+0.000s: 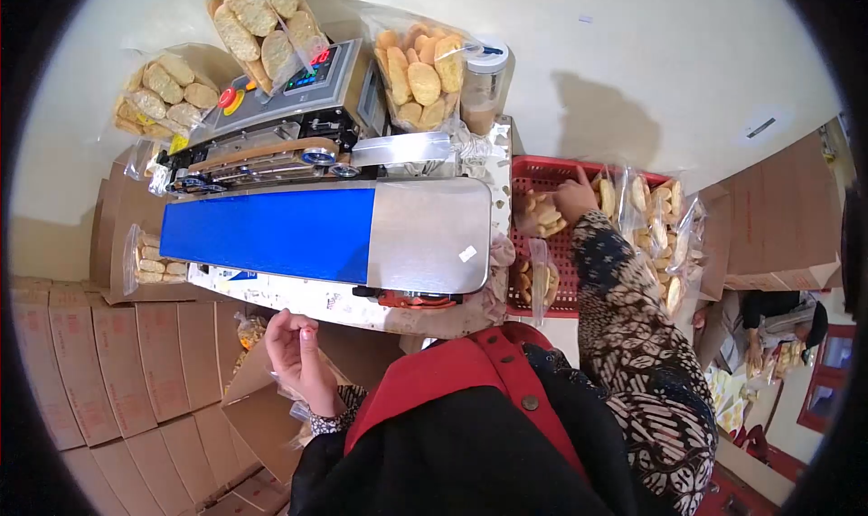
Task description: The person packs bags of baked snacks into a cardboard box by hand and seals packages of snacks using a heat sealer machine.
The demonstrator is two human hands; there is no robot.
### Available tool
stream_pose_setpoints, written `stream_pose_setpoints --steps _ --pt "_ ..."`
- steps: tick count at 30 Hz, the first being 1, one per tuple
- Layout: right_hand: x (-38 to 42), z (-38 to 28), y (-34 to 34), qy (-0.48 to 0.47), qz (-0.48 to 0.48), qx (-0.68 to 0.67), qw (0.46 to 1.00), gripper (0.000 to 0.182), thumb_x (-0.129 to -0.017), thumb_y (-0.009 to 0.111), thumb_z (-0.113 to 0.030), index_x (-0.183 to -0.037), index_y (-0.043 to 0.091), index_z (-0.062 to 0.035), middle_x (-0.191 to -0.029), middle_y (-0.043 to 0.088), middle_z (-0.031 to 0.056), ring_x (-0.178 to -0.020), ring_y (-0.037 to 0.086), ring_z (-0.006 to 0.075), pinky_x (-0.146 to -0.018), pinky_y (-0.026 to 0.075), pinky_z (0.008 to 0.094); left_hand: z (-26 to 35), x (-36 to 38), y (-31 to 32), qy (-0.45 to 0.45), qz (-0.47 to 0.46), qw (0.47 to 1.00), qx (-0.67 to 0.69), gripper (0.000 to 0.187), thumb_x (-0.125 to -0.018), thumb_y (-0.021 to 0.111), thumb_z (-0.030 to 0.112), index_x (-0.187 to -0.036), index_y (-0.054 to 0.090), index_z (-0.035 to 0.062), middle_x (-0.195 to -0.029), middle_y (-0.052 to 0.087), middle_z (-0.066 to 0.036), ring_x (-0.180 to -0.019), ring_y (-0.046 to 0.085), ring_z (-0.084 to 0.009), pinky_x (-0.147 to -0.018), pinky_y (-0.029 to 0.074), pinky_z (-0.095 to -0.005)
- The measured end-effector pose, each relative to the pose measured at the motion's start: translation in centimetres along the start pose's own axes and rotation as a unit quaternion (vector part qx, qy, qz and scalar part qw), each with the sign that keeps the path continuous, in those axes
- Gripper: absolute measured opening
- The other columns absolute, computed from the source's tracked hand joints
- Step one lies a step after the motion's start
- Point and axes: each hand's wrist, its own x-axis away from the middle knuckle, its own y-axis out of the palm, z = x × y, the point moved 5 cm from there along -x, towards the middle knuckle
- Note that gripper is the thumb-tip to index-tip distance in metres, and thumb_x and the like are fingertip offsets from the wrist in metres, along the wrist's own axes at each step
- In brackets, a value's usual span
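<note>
My right hand reaches over the red plastic basket. Its index finger points outward, while the other fingers close at the edge of a clear bag of bread pieces. Another small bag of bread lies nearer to me in the basket. More filled bags crowd the basket's right part. My left hand hangs in front of the machine's near edge, fingers curled in towards the thumb, with nothing visible in them.
A band sealing machine with a blue conveyor belt stands on the table. Bags of bread slices and a lidded jar stand behind it. Cardboard boxes are stacked at left. Another person is at far right.
</note>
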Motion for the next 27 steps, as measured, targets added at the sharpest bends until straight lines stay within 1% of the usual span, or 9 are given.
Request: stream_pose_setpoints --steps 4,11,14,17,19,20,22,23,27 --pt "6.1 2.6 -9.5 0.034 0.195 -0.278 0.940 0.012 -0.073 0.055 -0.017 -0.084 0.059 -0.0122 -0.076 0.052 0.0047 -0.072 0.055 0.0242 -0.064 0.044 0.0387 -0.8 -0.6 1.3 -0.014 -0.046 0.999 0.015 0.030 -0.081 0.049 -0.003 -0.110 0.045 0.0005 -0.082 0.052 -0.005 -0.076 0.048 -0.0110 -0.072 0.039 -0.0237" --pt "17.7 0.1 -33.6 -0.098 0.378 -0.164 0.906 0.011 -0.069 0.065 -0.015 -0.075 0.057 -0.0094 -0.059 0.048 0.0044 -0.046 0.049 0.0224 -0.041 0.038 0.0326 0.2 -2.2 7.7 0.031 -0.242 0.970 0.003 0.020 -0.074 0.056 0.000 -0.094 0.053 -0.0023 -0.082 0.055 -0.008 -0.077 0.051 -0.0164 -0.072 0.040 -0.0269" --pt "21.1 -1.0 -41.0 -0.168 0.489 -0.131 0.846 0.015 -0.066 0.070 -0.016 -0.068 0.058 -0.0073 -0.050 0.043 0.0030 -0.041 0.042 0.0176 -0.038 0.030 0.0280 -0.2 -3.2 9.9 0.104 -0.333 0.935 -0.068 0.027 -0.077 0.056 0.009 -0.101 0.052 -0.0027 -0.095 0.052 -0.010 -0.089 0.050 -0.0180 -0.081 0.039 -0.0289" --pt "19.9 -0.8 -44.5 -0.111 0.581 -0.191 0.784 0.018 -0.068 0.071 -0.018 -0.066 0.058 -0.0056 -0.049 0.041 0.0026 -0.040 0.036 0.0138 -0.039 0.027 0.0243 -1.0 -3.1 11.0 0.045 -0.369 0.928 0.037 0.057 -0.071 0.065 0.027 -0.117 0.045 0.0010 -0.116 0.047 -0.014 -0.105 0.047 -0.0228 -0.085 0.037 -0.0309" --pt "15.4 -1.3 -44.9 -0.073 0.548 -0.310 0.774 0.022 -0.070 0.070 -0.020 -0.064 0.057 -0.0032 -0.048 0.042 0.0033 -0.042 0.033 0.0116 -0.039 0.027 0.0224 -1.0 -1.8 11.2 -0.160 -0.403 0.840 0.326 0.091 -0.065 0.066 0.051 -0.132 0.026 0.0037 -0.130 0.035 -0.014 -0.120 0.036 -0.0248 -0.094 0.032 -0.0322" --pt "12.7 -1.7 -44.0 -0.071 0.507 -0.356 0.782 0.024 -0.072 0.069 -0.021 -0.065 0.057 -0.0015 -0.048 0.044 0.0034 -0.044 0.033 0.0096 -0.041 0.030 0.0222 -0.4 -0.8 10.7 -0.174 -0.422 0.819 0.348 0.108 -0.060 0.063 0.061 -0.135 0.012 0.0041 -0.133 0.032 -0.013 -0.123 0.031 -0.0259 -0.099 0.028 -0.0344" --pt "7.8 -3.1 -41.7 -0.085 0.448 -0.384 0.803 0.021 -0.076 0.065 -0.023 -0.070 0.060 -0.0030 -0.051 0.050 0.0069 -0.044 0.042 0.0122 -0.045 0.038 0.0242 -1.8 1.1 8.1 -0.224 -0.409 0.812 0.352 0.100 -0.065 0.060 0.058 -0.134 0.015 0.0032 -0.132 0.033 -0.014 -0.122 0.033 -0.0260 -0.099 0.028 -0.0351" --pt "5.3 -3.7 -39.5 -0.086 0.379 -0.464 0.796 0.026 -0.076 0.063 -0.028 -0.071 0.062 -0.0030 -0.056 0.054 0.0121 -0.045 0.049 0.0211 -0.047 0.041 0.0278 -3.2 2.4 6.6 -0.277 -0.398 0.799 0.356 0.092 -0.069 0.057 0.055 -0.134 0.018 0.0023 -0.131 0.035 -0.014 -0.121 0.035 -0.0260 -0.099 0.029 -0.0358" --pt "0.9 -7.4 -34.4 -0.084 0.342 -0.327 0.877 0.029 -0.075 0.060 -0.032 -0.072 0.063 -0.0038 -0.062 0.057 0.0155 -0.054 0.056 0.0291 -0.051 0.044 0.0366 -7.9 5.4 2.4 -0.425 -0.261 0.822 0.273 0.062 -0.085 0.039 0.043 -0.128 0.030 0.0000 -0.126 0.041 -0.015 -0.115 0.042 -0.0267 -0.097 0.033 -0.0384"
